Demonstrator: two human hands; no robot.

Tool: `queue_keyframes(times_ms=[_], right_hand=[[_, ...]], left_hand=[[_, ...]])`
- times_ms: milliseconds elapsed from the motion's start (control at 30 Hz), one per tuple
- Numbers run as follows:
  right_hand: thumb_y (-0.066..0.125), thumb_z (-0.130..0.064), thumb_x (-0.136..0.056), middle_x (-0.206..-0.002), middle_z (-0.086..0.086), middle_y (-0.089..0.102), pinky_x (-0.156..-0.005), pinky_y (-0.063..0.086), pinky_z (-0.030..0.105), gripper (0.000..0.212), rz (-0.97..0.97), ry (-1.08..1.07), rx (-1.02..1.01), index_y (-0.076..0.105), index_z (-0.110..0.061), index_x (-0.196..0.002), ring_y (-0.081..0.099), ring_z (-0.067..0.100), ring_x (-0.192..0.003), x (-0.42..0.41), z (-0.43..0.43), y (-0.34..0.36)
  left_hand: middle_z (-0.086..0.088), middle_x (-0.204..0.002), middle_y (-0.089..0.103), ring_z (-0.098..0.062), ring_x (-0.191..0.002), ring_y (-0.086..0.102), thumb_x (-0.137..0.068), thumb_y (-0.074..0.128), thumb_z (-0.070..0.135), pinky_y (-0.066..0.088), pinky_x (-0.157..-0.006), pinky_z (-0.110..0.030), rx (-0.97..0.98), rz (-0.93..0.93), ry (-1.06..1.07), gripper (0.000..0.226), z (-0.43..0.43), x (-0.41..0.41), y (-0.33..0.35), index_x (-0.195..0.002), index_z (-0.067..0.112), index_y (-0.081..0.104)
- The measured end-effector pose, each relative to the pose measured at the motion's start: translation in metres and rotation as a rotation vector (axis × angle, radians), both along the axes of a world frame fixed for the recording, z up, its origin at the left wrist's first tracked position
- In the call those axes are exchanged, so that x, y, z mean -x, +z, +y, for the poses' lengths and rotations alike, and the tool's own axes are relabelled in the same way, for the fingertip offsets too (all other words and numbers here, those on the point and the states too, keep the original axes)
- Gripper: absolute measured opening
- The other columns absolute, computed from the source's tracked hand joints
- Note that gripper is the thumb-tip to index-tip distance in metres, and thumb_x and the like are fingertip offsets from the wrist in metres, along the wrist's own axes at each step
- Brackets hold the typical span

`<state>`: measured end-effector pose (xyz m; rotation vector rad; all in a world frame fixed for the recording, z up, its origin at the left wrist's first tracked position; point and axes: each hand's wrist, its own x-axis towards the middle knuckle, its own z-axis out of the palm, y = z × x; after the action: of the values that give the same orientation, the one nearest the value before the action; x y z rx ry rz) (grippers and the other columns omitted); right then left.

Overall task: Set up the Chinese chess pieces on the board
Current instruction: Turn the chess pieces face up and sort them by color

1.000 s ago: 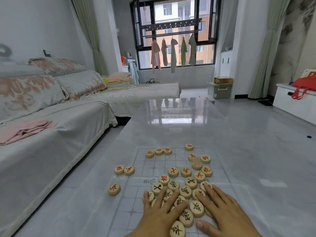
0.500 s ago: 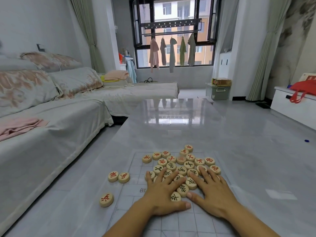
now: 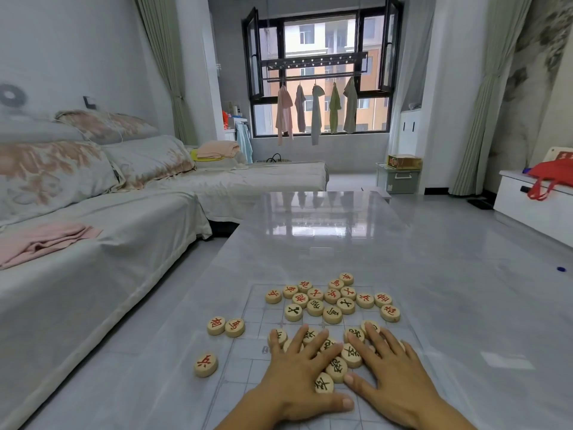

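A clear chess board with a faint grid lies on the glossy grey table. Several round wooden pieces with red or black characters sit in a heap at the board's far middle. My left hand lies flat with spread fingers on the pieces nearest me. My right hand lies flat beside it, fingers straight, covering more pieces. A few black-marked pieces show between the two hands. Three red pieces lie off the board to the left: a pair and a single one.
The grey table stretches far ahead and to the right. A cloth-covered sofa runs along the left, close to the table's edge. A white cabinet with a red bag stands at the far right.
Both hands pushed the pieces away from me into a tighter heap, then drew back a little toward me. They stay flat on the nearest pieces. The three left pieces kept their places.
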<state>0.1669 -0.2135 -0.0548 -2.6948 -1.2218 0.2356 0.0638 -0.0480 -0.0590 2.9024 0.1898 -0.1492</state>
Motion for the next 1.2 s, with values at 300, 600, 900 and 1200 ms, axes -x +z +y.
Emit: queue_keyframes(times_ms=[300, 600, 900, 1200], right_hand=[[-0.028, -0.089, -0.026, -0.156, -0.009, -0.015, -0.117, -0.001, 0.040, 0.117, -0.028, -0.058, -0.004, -0.007, -0.055, -0.137, -0.012, 0.015, -0.144, 0.022, -0.009, -0.001], [-0.029, -0.088, -0.027, -0.158, -0.004, -0.008, -0.117, 0.001, 0.043, 0.122, -0.057, -0.066, -0.030, -0.005, -0.050, -0.140, -0.009, 0.020, -0.145, -0.013, 0.023, -0.003], [-0.029, -0.089, -0.033, -0.157, -0.005, -0.008, -0.117, 0.000, 0.040, 0.118, -0.122, -0.082, -0.084, -0.004, -0.048, -0.141, -0.009, 0.019, -0.145, -0.031, 0.037, -0.010], [0.016, -0.075, -0.064, -0.152, -0.011, 0.022, -0.116, 0.008, 0.037, 0.088, 0.009, -0.102, -0.509, 0.034, -0.033, -0.139, 0.012, 0.009, -0.142, -0.034, 0.030, -0.012]], left_hand=[[0.018, -0.155, -0.013, -0.013, -0.141, -0.023, -0.041, 0.009, 0.096, -0.027, -0.102, -0.063, 0.032, 0.015, -0.024, 0.114, -0.006, 0.013, 0.004, -0.142, 0.046, -0.005], [0.019, -0.156, -0.007, -0.012, -0.142, -0.020, -0.056, 0.024, 0.091, -0.026, -0.102, -0.063, 0.037, -0.015, 0.041, 0.099, 0.018, -0.021, 0.002, -0.142, 0.047, 0.004], [0.020, -0.154, -0.013, -0.009, -0.140, -0.024, -0.042, 0.021, 0.096, -0.027, -0.101, -0.064, 0.071, -0.026, 0.059, 0.114, 0.030, -0.039, 0.001, -0.142, 0.046, 0.000], [0.011, -0.155, -0.013, -0.009, -0.144, -0.009, -0.079, 0.048, 0.065, -0.010, -0.116, -0.049, 0.145, -0.309, 0.456, 0.079, 0.069, 0.054, 0.019, -0.140, 0.048, 0.001]])
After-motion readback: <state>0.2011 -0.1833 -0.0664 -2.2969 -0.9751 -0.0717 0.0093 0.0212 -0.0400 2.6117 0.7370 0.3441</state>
